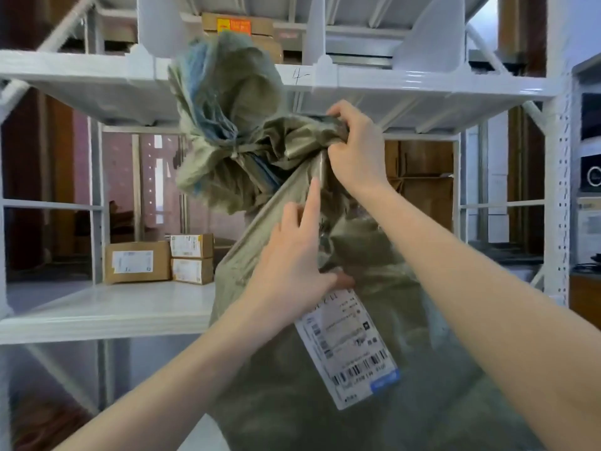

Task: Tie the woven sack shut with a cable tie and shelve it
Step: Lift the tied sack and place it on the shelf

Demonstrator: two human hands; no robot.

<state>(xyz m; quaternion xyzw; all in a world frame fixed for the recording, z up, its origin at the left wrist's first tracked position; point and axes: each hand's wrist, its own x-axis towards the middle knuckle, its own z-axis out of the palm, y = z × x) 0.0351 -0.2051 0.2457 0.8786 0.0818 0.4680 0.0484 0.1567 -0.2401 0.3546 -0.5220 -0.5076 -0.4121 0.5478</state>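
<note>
A large grey-green woven sack point(357, 369) fills the lower middle of the view, held up in front of the white shelving. Its neck is gathered and cinched by a thin cable tie point(242, 150), with the loose top flaring out above it. My right hand point(354, 151) is clenched on a fold of sack cloth just right of the tie. My left hand point(292, 255) presses on the sack's side, index finger pointing up and thumb on the top edge of a white shipping label point(351, 346).
White metal shelving stands behind the sack, with its middle shelf point(107, 304) at left. Three cardboard boxes point(156, 258) sit on that shelf. An upper shelf point(406, 83) runs across above my hands, with more boxes point(240, 27) on it.
</note>
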